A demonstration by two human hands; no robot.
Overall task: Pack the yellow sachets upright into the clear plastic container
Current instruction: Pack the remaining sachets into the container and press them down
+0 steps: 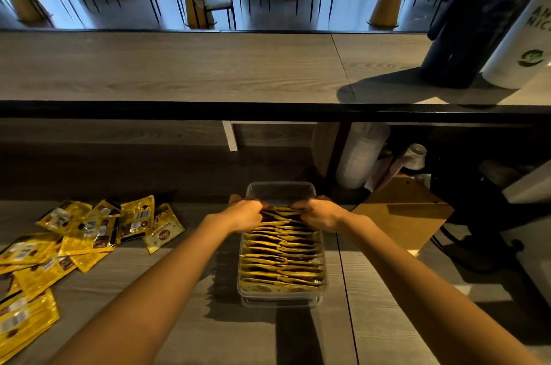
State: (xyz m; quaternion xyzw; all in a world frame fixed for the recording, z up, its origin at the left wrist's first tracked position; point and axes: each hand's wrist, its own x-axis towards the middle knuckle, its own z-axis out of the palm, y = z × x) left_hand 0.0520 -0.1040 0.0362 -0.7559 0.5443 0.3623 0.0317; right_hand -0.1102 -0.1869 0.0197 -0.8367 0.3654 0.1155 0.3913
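A clear plastic container (280, 189) stands on the grey wooden counter in front of me. Several yellow sachets (281, 257) stand upright in a packed row, filling its near part; the far end holds none. My left hand (246, 215) and my right hand (320, 214) meet at the far end of the row, fingers curled over the tops of the farthest sachets, one hand at each side of the container. A loose heap of yellow sachets (89, 230) lies flat on the counter to the left.
A raised wooden bar shelf (179, 66) runs across behind the counter. A brown cardboard box (402, 209) sits right of the container. A white cup stack (360, 152) and a can (416, 155) stand under the shelf. Chairs and tables fill the room beyond.
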